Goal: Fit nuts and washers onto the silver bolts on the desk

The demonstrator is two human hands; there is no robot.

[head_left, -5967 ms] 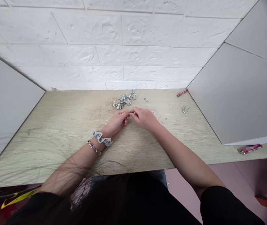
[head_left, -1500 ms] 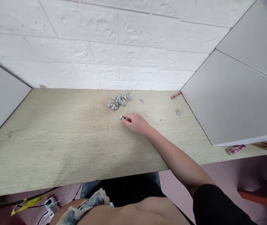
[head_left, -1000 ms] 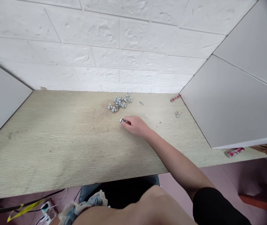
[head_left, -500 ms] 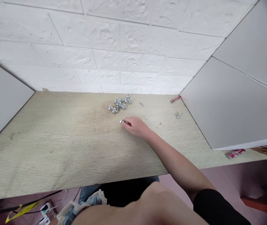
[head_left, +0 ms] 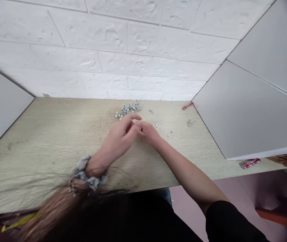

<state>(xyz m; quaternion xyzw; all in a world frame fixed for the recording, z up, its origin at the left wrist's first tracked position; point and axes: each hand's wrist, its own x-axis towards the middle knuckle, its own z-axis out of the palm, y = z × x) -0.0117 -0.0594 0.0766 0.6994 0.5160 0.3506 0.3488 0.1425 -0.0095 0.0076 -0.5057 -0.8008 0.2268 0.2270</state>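
Note:
My right hand (head_left: 147,132) is closed in a pinch just above the tabletop. Its fingertips are covered, so the small shiny bolt seen in them half a second ago is hidden now. From the left, my left hand (head_left: 120,134) meets it, with the forefinger stretched out and the thumb apart, reaching over the right fingertips. Nothing shows in the left hand, which is slightly blurred. Right behind the left fingers lies a cluster of silver bolts with washers (head_left: 129,107), several standing head down and partly hidden by that hand.
On the wooden tabletop (head_left: 57,134), a flat washer (head_left: 158,125) and small nuts (head_left: 151,111) lie right of the hands. Farther right are a screw (head_left: 191,123) and a red battery (head_left: 187,106). Another red battery (head_left: 250,163) rests near the front edge. A white wall (head_left: 113,60) closes the back.
My left hand has come in from below to meet the right hand, covering the bolt and part of the cluster. The right hand has stayed nearly in place.

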